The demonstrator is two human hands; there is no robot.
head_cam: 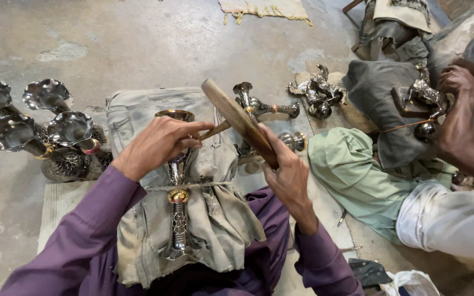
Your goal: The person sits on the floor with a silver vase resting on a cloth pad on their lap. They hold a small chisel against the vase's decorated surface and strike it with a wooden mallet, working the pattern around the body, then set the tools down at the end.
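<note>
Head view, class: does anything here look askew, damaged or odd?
One metal vase lies tipped on its side on the floor, while the vases at left stand upright. The cloth wrapping the held vase is frayed.

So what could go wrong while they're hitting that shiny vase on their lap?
The wooden mallet in the right hand swings close to the left hand, so a miss could hurt its fingers. The metal vase only lies on a cloth bundle, tied with string, so it might slip or get dented. The finished vases stand packed together on the floor nearby and could topple if bumped.
</note>
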